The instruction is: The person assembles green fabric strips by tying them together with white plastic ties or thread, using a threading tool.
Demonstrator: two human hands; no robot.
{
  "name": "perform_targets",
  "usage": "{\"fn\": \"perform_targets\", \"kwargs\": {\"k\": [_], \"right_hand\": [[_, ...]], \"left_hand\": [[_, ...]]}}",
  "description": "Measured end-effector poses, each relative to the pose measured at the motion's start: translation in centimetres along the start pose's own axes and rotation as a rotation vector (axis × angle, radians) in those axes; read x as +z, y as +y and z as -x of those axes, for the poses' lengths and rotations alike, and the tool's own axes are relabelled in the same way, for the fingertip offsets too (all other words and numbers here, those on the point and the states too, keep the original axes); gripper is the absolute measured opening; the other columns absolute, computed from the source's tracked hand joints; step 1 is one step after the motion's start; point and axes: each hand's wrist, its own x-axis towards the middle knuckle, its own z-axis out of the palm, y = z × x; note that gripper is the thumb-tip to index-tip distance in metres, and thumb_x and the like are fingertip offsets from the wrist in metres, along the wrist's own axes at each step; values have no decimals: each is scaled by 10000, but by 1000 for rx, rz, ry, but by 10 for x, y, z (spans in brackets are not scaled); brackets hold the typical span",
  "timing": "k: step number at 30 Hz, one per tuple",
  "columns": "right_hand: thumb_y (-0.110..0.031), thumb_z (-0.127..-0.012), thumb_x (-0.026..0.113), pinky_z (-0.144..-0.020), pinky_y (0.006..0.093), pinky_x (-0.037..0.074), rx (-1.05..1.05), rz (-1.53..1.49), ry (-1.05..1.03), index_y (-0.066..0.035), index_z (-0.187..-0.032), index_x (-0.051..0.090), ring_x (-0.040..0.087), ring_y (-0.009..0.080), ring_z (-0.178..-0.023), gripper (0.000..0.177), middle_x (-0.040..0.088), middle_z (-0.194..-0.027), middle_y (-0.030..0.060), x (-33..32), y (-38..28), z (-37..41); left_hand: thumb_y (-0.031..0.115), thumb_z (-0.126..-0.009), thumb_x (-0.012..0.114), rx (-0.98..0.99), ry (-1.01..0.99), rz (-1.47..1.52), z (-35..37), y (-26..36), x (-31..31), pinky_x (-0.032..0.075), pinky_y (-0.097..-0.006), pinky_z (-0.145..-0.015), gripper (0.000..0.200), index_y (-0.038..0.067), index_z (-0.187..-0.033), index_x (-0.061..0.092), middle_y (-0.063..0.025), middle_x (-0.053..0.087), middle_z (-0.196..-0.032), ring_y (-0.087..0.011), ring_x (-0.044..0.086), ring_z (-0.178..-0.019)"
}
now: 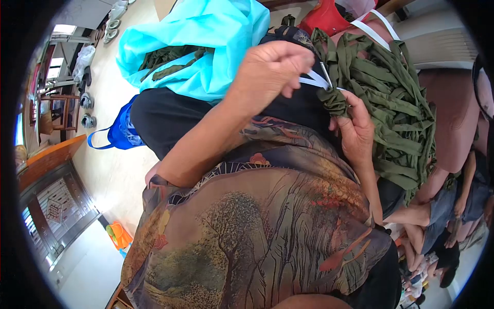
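Observation:
Pinched in my right hand [356, 125] is a bunched-up dark green fabric strip [334, 103], gathered into tight folds. A thin metal rod [325, 75] sticks up out of those folds. My left hand [278, 64] is held up in front of my lap, fingers curled and fingertips close to the rod's upper end; what they grip, if anything, I cannot tell. Beside my right hand lies a large heap of green fabric strips [388, 103], spread over my leg at the right. A white strap [314, 79] shows between the two hands.
A turquoise bag [200, 77] with green strips inside stands beyond my left arm. Next to it is a blue bag [121, 126]. Shoes [88, 121] lie on the pale floor at the left. A red item [324, 19] sits at the top. Other people's legs [453, 113] are close on the right.

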Motion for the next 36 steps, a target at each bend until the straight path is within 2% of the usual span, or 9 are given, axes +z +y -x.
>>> {"fn": "perform_targets", "kwargs": {"k": [3, 10, 16, 20, 23, 26, 32, 33, 36], "right_hand": [[15, -907, 510, -622, 214, 452, -75, 50, -23, -7, -1247, 510, 553, 78, -703, 341, 621, -924, 13, 4, -2, -5], [-238, -902, 633, -624, 228, 469, 111, -158, -194, -20, -1311, 435, 580, 105, -703, 504, 625, -843, 46, -13, -46, -35], [-186, -927, 584, -559, 223, 414, 124, 17, -281, -9, -1033, 583, 498, 62, -605, 207, 529, -686, -10, -12, -59, -44], [-153, -920, 564, -533, 219, 383, 51, 57, -238, -15, -956, 603, 460, 58, -566, 148, 473, -633, -41, -17, -43, -29], [-138, -902, 573, -541, 220, 384, 187, 141, -279, -20, -919, 608, 467, 55, -580, 125, 491, -650, -33, -30, -46, -24], [-129, -866, 621, -567, 214, 395, 335, 142, -242, -27, -895, 608, 486, 56, -606, 107, 530, -684, -20, -57, -37, -15], [-205, -746, 742, -611, 219, 430, 237, -29, -422, -14, -911, 594, 534, 71, -667, 293, 589, -743, 5, -77, -37, -11], [-210, -709, 753, -624, 238, 451, 155, -132, -474, 6, -926, 578, 553, 106, -679, 353, 600, -755, 41, -77, -41, -15], [-197, -722, 719, -643, 269, 470, -4, -401, -351, 33, -948, 576, 567, 149, -668, 353, 610, -772, 90, -46, -61, -28]], "left_hand": [[166, -922, 623, -5, -92, 127, -6, -1, 15, 441, -202, -488, 195, -17, -966, 674, -37, 638, -761, -72, 565, -601], [180, -910, 645, 83, -183, 239, -21, 15, 18, 418, -195, -479, 198, -10, -957, 674, -34, 646, -787, -70, 557, -597], [181, -913, 626, 172, -99, 307, -21, 26, -1, 378, -201, -463, 212, -22, -968, 656, -60, 653, -798, -84, 529, -582], [158, -916, 611, 258, -24, 424, -33, 30, -42, 399, -227, -503, 206, -37, -977, 637, -121, 663, -838, -110, 537, -613], [166, -924, 604, 285, 54, 452, -40, 24, -54, 446, -269, -572, 216, -40, -984, 618, -121, 640, -834, -145, 537, -653], [138, -920, 611, 313, 135, 691, -67, 14, -120, 481, -274, -574, 175, -34, -956, 619, -124, 636, -796, -164, 572, -633], [155, -948, 575, 210, 191, 817, -63, -14, -160, 488, -286, -585, 171, -14, -965, 587, -112, 598, -818, -174, 550, -665], [167, -954, 563, 140, -7, 937, -79, -32, -177, 524, -333, -648, 178, -9, -965, 576, -141, 623, -862, -222, 598, -715], [176, -955, 556, 83, 63, 991, -75, -34, -117, 544, -417, -745, 167, 13, -979, 577, -172, 645, -940, -281, 637, -836]]}}
